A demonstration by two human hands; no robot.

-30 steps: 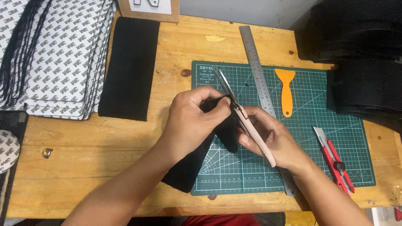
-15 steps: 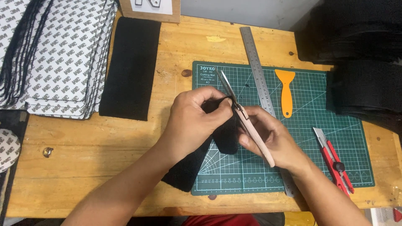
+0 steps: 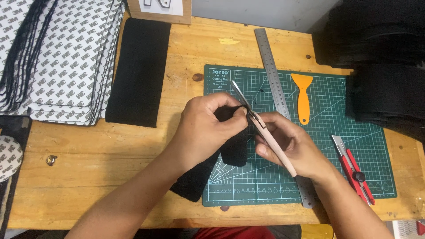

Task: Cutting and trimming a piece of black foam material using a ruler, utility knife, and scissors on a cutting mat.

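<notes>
Head view: the left hand (image 3: 208,128) pinches a black felt strip (image 3: 234,148) over the green cutting mat (image 3: 336,132), steadying it for the scissors (image 3: 261,126) the right hand (image 3: 287,146) grips, blades pointing to eleven o'clock; a steel ruler (image 3: 272,71) lies at one o'clock.

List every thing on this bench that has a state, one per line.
scissors: blades nearly closed on the strip, held in the right hand
black felt strip: pinched by the left hand, folded
utility knife: lying on the cutting mat, blade out
orange scraper: lying flat, untouched
steel ruler: lying flat across the mat
</notes>
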